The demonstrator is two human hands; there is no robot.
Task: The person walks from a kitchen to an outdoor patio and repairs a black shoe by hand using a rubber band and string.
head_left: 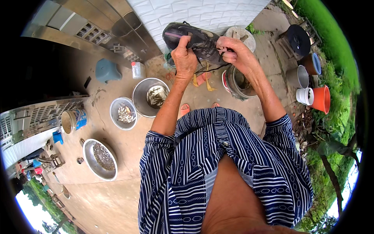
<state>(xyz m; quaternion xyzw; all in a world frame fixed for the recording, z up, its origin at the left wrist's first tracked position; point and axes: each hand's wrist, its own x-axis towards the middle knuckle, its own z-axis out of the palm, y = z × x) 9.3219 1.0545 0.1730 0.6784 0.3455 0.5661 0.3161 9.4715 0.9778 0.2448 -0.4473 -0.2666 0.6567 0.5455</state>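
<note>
A dark sneaker with a purple stripe is held up in front of a white tiled wall. My left hand grips it from the near side, the thumb raised against the shoe and the other fingers partly hidden. With its fingers pinched together, my right hand is at the laced part, on a shoelace whose dark loose length hangs below the shoe. Below the sneaker, a pair of pink and yellow items lies on the concrete, too small to make out.
At the left stand a metal pot and a bowl, both with small fish, and a basin. A blue-green stool and white jug are farther back. A round metal container and orange bucket stand right.
</note>
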